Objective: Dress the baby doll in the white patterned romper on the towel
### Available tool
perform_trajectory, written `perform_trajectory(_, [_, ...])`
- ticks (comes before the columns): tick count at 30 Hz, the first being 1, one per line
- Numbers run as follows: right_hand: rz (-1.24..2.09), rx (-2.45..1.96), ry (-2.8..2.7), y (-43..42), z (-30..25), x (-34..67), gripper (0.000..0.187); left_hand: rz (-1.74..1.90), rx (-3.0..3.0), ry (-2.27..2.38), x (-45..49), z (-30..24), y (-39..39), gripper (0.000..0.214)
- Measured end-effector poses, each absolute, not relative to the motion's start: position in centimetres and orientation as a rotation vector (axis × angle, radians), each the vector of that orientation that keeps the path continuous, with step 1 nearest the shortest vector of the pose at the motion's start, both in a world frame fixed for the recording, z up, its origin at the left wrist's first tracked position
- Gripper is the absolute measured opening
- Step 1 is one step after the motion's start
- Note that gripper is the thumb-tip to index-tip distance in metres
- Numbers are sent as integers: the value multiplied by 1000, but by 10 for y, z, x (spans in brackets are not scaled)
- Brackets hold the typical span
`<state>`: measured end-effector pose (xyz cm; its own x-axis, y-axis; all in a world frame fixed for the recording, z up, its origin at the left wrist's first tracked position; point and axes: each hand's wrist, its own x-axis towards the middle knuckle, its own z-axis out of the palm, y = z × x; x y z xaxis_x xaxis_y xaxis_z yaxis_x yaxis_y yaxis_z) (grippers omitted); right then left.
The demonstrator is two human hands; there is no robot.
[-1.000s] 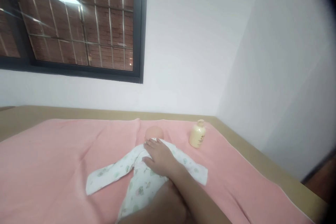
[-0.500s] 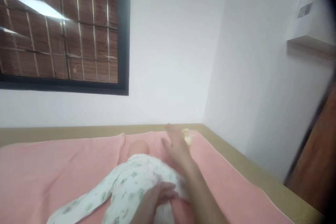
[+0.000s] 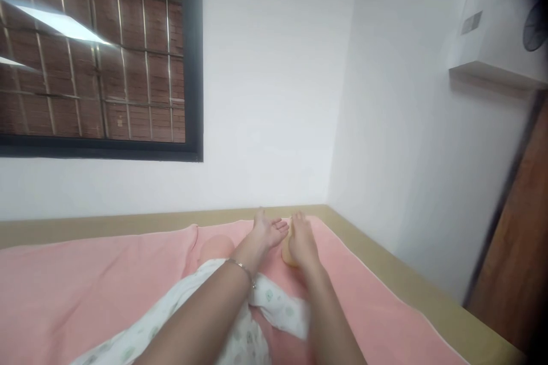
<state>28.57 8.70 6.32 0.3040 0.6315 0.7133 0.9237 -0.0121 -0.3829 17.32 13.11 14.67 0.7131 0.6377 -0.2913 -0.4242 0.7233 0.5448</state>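
A doll with a bare head (image 3: 215, 248) lies on a pink towel (image 3: 98, 285), dressed in a white printed baby suit (image 3: 274, 308). Both my arms reach past it to the far right corner of the towel. My right hand (image 3: 302, 239) is curled over a pale yellow lotion bottle (image 3: 286, 255), of which only the lower left side shows. My left hand (image 3: 269, 230), a thin bracelet on its wrist, hovers just left of the bottle with its fingers stretched out, holding nothing. My forearms cross over the doll's body and hide most of it.
The towel covers a tan bed or platform (image 3: 385, 256) set into a white corner. A dark-framed window (image 3: 98, 57) with bars is at the upper left. A white shelf (image 3: 492, 71) and a brown door (image 3: 518, 251) are on the right.
My right hand went from the doll's chest to the bottle and closed over it. My left hand left the doll's suit and came up beside the bottle. The view swung right.
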Motion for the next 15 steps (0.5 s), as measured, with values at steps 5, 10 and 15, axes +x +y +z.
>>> perform_trajectory(5, [-489,-1842,-1395,91,54,284,58,628,417,471,183,139,130,84])
perform_trajectory(10, [-493,-1895,-1312,88,59,280,53,650,416,412,186,134,132,84])
perform_trajectory(15, [-514,-2005,-1319,80,71,267,52,694,457,425,187,129,134,83])
